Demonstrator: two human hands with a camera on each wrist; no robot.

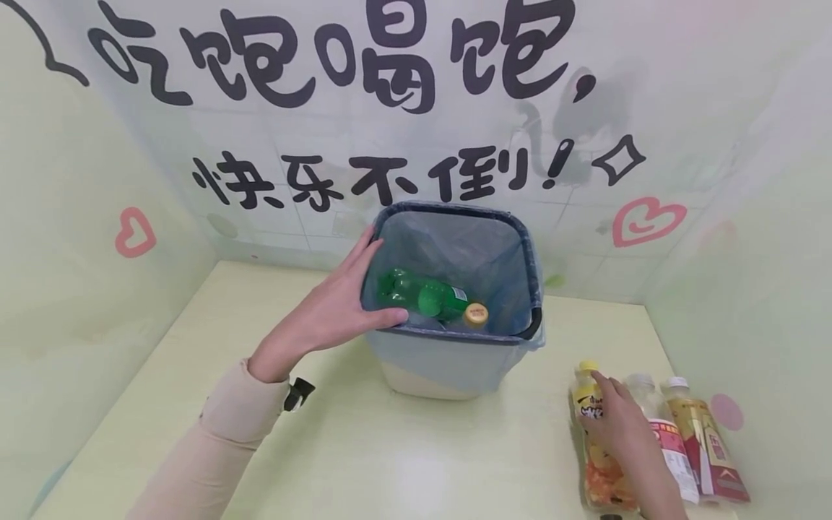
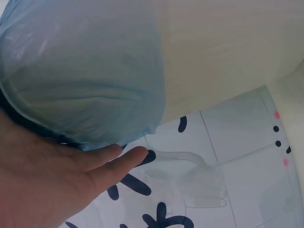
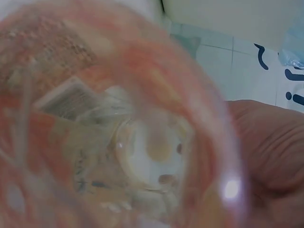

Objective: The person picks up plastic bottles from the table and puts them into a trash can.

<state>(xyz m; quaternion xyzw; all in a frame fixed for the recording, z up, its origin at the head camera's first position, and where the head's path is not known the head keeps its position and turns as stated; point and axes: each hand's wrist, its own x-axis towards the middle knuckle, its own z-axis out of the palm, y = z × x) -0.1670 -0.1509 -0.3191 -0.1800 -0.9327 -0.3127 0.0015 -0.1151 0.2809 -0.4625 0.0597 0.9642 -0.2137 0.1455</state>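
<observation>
Lined bin (image 1: pixel 448 365): green bottle (image 1: pixel 430 297), gold cap (image 1: pixel 477 314). Right hand (image 1: pixel 619 425) grips yellow-capped bottle (image 1: pixel 603 478).

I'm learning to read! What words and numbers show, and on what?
"吃饱喝饱," on the wall, upper line.
"快乐不倒!" on the wall, lower line.
Too small, blurred or covered to read: print on the gold cap, green bottle, yellow-capped bottle, pink-labelled bottle, red-and-gold bottle.

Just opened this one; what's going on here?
A person's left hand grips the rim of a lined trash bin; a green plastic bottle and a gold-coloured cap show inside. Off to the side, the right hand holds a yellow-capped bottle. Beside it are a red-and-white-labelled bottle and a gold-and-red one.
</observation>
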